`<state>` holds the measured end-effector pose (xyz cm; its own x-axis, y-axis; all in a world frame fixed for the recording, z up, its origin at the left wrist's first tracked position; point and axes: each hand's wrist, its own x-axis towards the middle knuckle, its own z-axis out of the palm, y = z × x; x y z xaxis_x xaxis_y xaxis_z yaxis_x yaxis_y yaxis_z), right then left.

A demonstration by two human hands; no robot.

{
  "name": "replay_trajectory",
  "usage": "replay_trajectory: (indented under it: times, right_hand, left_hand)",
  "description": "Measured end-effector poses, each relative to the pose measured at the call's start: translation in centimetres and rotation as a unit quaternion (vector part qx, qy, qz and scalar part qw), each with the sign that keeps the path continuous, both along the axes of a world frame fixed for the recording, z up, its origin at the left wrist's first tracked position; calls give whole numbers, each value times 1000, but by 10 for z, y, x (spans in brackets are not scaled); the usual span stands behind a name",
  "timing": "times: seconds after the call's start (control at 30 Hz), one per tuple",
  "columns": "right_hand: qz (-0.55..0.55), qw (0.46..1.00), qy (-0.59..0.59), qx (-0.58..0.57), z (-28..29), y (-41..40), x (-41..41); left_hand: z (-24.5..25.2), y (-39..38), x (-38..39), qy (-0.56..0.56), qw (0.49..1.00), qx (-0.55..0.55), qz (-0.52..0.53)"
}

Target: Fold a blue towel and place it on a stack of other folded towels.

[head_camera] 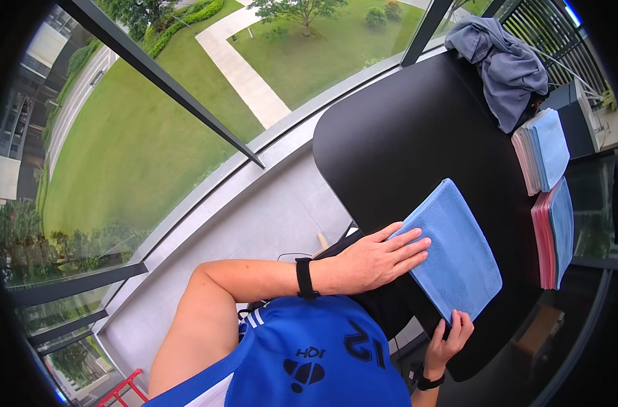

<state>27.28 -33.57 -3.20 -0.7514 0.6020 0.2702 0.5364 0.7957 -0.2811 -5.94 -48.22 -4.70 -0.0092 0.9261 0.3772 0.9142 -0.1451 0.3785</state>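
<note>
A folded blue towel (456,254) lies on the black table (380,147) close to my body. My left hand (390,254) rests flat over the towel's left edge, its fingers slightly spread on the cloth. At the towel's lower corner, my right hand (452,333) pinches the edge, with the thumb beneath or beside it and the fingers on top. Both wrists wear black bands.
Two stacks of folded towels stand along the table's far right side, one blue, grey and pink (543,152), the other blue and red (553,236). Crumpled grey cloth (507,71) lies at the far corner. A window ledge (283,157) runs beyond the table.
</note>
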Motion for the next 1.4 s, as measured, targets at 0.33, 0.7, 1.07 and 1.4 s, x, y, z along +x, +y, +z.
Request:
replay_trajectory:
  times: [0.33,0.7,1.07,1.4]
  right_hand:
    - [84,996,-20,-13,15,-18,20]
    - [35,996,42,64,19,-25,52]
    - [1,986,165,3,113,25,92]
    - [-76,879,280,-380,197,78,148]
  left_hand:
    - [14,-11,-35,-15,993,-3,-114]
    - [53,6,-57,-52,980,21,-192]
    - [194,50,-40,-222,950,-169,-139]
    - [278,106,7,-138,954,-198,-177]
